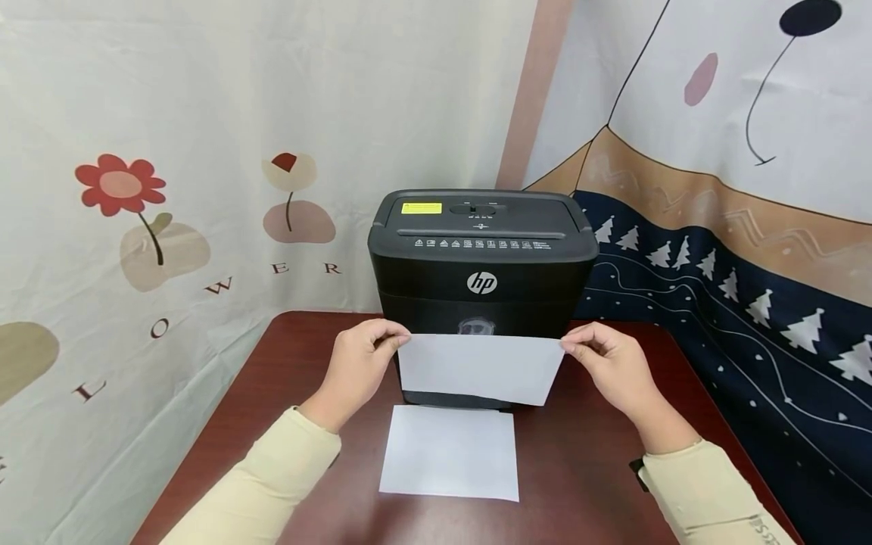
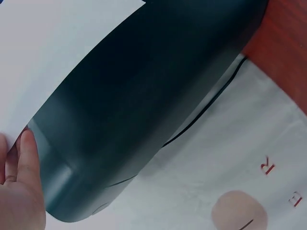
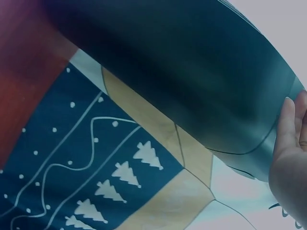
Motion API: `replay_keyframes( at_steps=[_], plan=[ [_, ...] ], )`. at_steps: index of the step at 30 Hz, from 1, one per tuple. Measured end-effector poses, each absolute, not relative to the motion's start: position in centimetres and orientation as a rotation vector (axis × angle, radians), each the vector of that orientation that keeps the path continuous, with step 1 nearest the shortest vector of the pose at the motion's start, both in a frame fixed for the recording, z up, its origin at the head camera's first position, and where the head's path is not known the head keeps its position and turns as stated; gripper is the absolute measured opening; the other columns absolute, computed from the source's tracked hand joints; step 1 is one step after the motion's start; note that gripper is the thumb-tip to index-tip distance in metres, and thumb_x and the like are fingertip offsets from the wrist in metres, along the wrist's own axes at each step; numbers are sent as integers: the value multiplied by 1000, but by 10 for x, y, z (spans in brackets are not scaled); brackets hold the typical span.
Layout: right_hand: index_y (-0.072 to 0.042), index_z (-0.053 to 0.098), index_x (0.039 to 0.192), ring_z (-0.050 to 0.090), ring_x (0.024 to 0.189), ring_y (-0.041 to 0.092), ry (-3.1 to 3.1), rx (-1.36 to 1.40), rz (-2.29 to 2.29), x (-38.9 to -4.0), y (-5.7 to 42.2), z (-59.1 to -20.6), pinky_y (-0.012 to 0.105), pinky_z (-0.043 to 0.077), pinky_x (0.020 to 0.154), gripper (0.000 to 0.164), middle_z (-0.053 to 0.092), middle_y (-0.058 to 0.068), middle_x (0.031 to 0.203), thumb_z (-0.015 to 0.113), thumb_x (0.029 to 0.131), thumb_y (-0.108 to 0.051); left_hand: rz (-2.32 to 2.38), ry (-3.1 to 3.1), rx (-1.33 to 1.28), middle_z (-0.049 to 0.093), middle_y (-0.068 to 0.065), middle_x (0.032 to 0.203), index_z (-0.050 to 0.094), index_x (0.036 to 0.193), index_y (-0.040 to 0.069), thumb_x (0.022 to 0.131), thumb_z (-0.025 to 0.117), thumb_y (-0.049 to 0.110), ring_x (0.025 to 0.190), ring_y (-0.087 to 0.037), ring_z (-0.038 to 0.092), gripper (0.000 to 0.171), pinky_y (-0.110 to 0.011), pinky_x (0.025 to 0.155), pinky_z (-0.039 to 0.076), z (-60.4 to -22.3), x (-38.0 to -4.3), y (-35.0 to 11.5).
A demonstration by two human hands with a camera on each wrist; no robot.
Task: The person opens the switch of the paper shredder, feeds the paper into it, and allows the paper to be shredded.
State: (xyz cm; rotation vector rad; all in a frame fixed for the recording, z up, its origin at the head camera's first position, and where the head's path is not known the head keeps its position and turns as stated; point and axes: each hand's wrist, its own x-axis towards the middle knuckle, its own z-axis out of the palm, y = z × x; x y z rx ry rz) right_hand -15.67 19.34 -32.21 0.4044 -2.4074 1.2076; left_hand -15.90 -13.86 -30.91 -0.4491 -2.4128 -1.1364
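Note:
A white sheet of paper (image 1: 480,369) hangs between both hands in front of a black HP paper shredder (image 1: 436,276). At its upper left corner my left hand (image 1: 357,363) pinches it between thumb and fingers; my right hand (image 1: 613,367) pinches the upper right corner. The sheet covers the lower front of the shredder in the head view. A second white sheet (image 1: 450,454) lies flat on the table just below. In the left wrist view the left hand (image 2: 21,182) shows at the paper's edge, and the right wrist view shows the right hand (image 3: 292,148) beside the dark shredder body.
The shredder stands at the back of a dark red wooden table (image 1: 579,469), its top slot (image 1: 480,234) facing up. A pale printed curtain (image 1: 204,189) hangs behind, with a navy tree-patterned part (image 1: 715,325) to the right. A black cord (image 2: 206,110) runs beside the shredder.

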Motion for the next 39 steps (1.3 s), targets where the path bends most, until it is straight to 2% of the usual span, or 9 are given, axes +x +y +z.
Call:
replay_keyframes(
  at_steps=[16, 21, 25, 30, 33, 36, 39],
  plan=[
    [0, 71, 88, 56, 78, -7, -2275, 525, 1138, -160, 193, -279, 6, 46, 71, 7, 70, 15, 90, 68, 85, 6, -1081, -2373, -511, 69, -3, 81, 74, 88, 7, 86, 71, 7, 68, -14, 52, 3, -25, 63, 43, -269, -156, -145],
    [-1, 71, 85, 57, 75, -5, -2245, 552, 1097, -160, 194, -262, 7, 47, 68, 10, 70, 12, 87, 68, 84, 8, -1086, -2376, -500, 67, -3, 80, 74, 89, 7, 87, 71, 8, 67, -16, 49, 4, -26, 63, 41, -251, -154, -144],
    [-3, 72, 86, 56, 73, -4, -2241, 543, 1076, -160, 197, -249, 9, 45, 63, 11, 70, 6, 87, 68, 84, 7, -1081, -2376, -507, 66, -6, 78, 74, 90, 6, 87, 70, 7, 66, -17, 48, 5, -27, 62, 40, -235, -153, -143],
    [-4, 73, 87, 54, 69, -2, -2230, 524, 1074, -158, 200, -231, 11, 42, 58, 8, 68, -16, 85, 70, 84, 3, -1060, -2347, -524, 64, -6, 74, 74, 89, 5, 87, 71, 7, 63, -18, 47, 4, -25, 60, 39, -217, -152, -140],
    [-1, 73, 88, 54, 67, -2, -2222, 526, 1074, -158, 201, -221, 11, 42, 58, 6, 65, -24, 84, 71, 84, 3, -1053, -2314, -532, 66, -7, 75, 74, 88, 5, 86, 71, 6, 64, -17, 49, 4, -23, 61, 39, -207, -152, -138],
    [1, 72, 89, 56, 69, -4, -2215, 523, 1070, -159, 203, -211, 9, 43, 61, 6, 63, -27, 81, 71, 84, 3, -1047, -2281, -546, 68, -6, 76, 74, 87, 4, 86, 72, 6, 67, -15, 52, 4, -22, 63, 40, -198, -153, -137],
    [-1, 72, 88, 54, 65, -4, -2200, 508, 1084, -160, 206, -200, 9, 42, 58, 7, 62, -29, 79, 71, 83, 4, -1041, -2254, -553, 69, -6, 77, 75, 87, 4, 86, 72, 7, 69, -14, 52, 4, -21, 64, 41, -187, -154, -135]
  ],
)
